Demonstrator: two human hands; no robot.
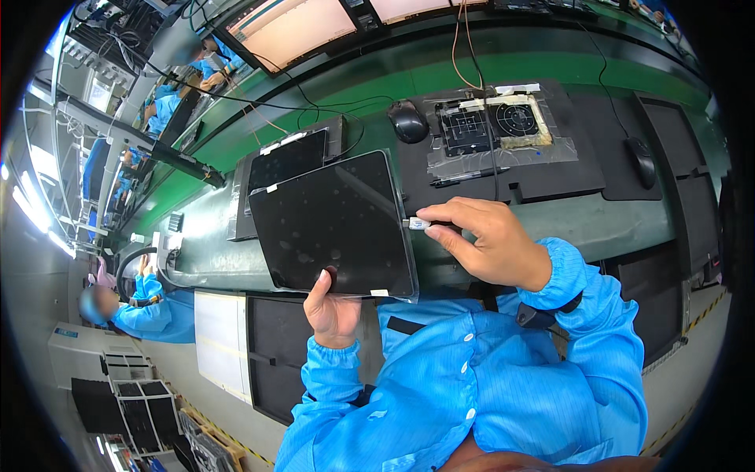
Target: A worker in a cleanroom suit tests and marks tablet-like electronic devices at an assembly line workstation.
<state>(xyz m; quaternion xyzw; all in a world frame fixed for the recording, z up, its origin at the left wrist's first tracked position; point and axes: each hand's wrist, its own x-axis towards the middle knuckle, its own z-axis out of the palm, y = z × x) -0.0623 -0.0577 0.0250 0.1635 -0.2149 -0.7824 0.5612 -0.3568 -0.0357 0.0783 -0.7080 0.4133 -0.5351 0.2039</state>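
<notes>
A dark-screened tablet (330, 216) is tilted above the near edge of the bench, with small white tabs on its rim and smudges on its glass. My left hand (334, 316) grips its lower edge, thumb on the screen and the other fingers hidden beneath. At the tablet's right edge, a small white plug (418, 224) with a metal tip is pinched between the thumb and forefinger of my right hand (494, 242). The tip meets the edge or lies very close to it; whether it is inserted I cannot tell. Any cable on the plug is hidden.
Behind the tablet, another dark tablet (291, 161) rests in a black foam holder. A black mouse (408, 122), a taped fixture board (495, 126) and a pen (470, 177) lie farther back. Another mouse (640, 162) is at right. Cables hang near the monitors (295, 33). A co-worker's blue sleeve (141, 316) shows at left.
</notes>
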